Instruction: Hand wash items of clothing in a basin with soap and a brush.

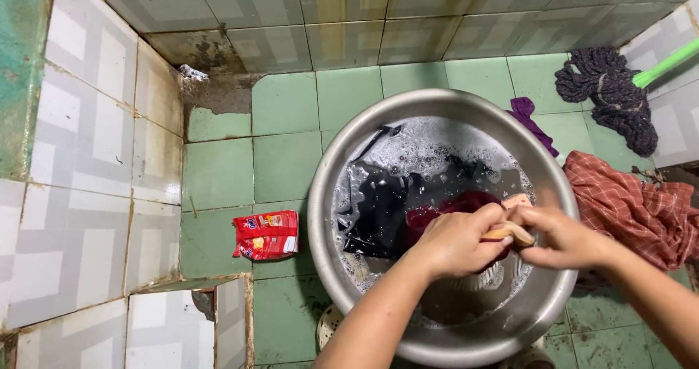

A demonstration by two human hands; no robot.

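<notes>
Over the soapy water of a metal basin (329, 194), the fingers of the left hand (455, 241) were curled down and clenched on a dark red garment (455, 207), pressing it toward the near side of the bowl. Just beside it, touching at the knuckles, the right hand (564, 238) gripped a pale wooden-looking brush (510, 231), its thumb and fingers wrapped around the handle; the bristle side could not be made out. A small pinkish bar of soap (518, 200) showed just behind the right hand, at the edge of the red cloth.

Spreading out from the red garment toward the left lay a black garment (378, 212), wet and crumpled, half sunk in foam. Suds covered the far part of the water.

Outside the basin, on the green tiled floor (284, 103), a red detergent packet (266, 234) lay flat to the left, near the rim but apart from it. To the right, a red checked cloth (633, 201) was heaped against the basin's side. Farther back lay a purple cloth (530, 121) and a dark mop head (611, 96) with a green handle (666, 63), leaning at the grey tiled wall (102, 158).
</notes>
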